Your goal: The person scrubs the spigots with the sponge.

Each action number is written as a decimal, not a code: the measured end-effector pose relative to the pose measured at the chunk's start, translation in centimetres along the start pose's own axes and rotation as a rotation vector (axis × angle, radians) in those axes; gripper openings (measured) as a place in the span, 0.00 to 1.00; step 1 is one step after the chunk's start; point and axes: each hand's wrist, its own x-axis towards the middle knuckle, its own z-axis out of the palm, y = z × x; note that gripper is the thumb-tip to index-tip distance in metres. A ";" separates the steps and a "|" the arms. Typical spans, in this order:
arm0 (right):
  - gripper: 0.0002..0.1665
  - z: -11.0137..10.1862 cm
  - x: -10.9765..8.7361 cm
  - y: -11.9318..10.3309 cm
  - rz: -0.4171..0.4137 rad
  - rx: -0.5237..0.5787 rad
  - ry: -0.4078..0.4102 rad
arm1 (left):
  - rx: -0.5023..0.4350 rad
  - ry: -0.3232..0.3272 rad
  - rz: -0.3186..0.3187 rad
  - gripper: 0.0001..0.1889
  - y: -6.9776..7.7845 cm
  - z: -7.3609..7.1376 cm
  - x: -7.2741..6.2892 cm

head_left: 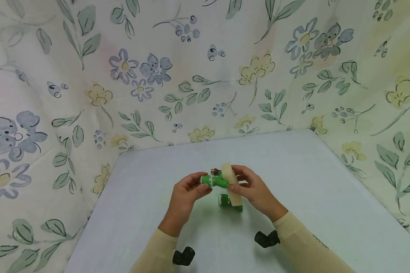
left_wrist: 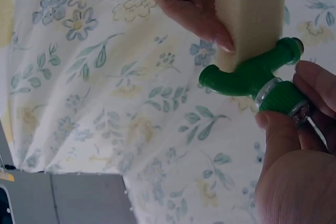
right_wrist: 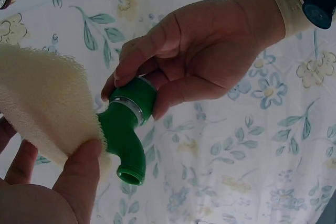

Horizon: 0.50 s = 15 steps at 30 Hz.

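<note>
My left hand [head_left: 186,195] pinches a green plastic tap [head_left: 210,181] by its ribbed, silver-banded knob, between thumb and fingers. A curved spout and a second branch stand out from its body in the left wrist view. A cream sponge block [head_left: 229,176] is in my right hand [head_left: 257,191], thumb on one face and fingers on the other. In the right wrist view the sponge's edge lies up against the tap's body and hides part of it. Below the hands, a second green tap [head_left: 224,200] lies on the table, partly covered by the sponge in the head view.
The white-covered table [head_left: 150,189] reaches back to a floral curtain [head_left: 191,113], which also hangs along both sides. A black wrist-worn device [head_left: 183,256] sits by the left sleeve, and another black device [head_left: 267,239] by the right sleeve.
</note>
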 end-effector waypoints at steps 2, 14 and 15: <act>0.37 -0.1 0.1 0.2 0.010 -0.057 0.033 | -0.002 -0.009 0.003 0.21 0.1 0.0 0.0; 0.36 0.1 0.1 0.4 0.048 -0.081 0.057 | 0.018 -0.017 0.020 0.21 0.0 0.1 0.1; 0.36 0.2 0.0 0.3 0.042 -0.071 0.045 | 0.026 -0.009 0.016 0.21 0.0 0.1 0.2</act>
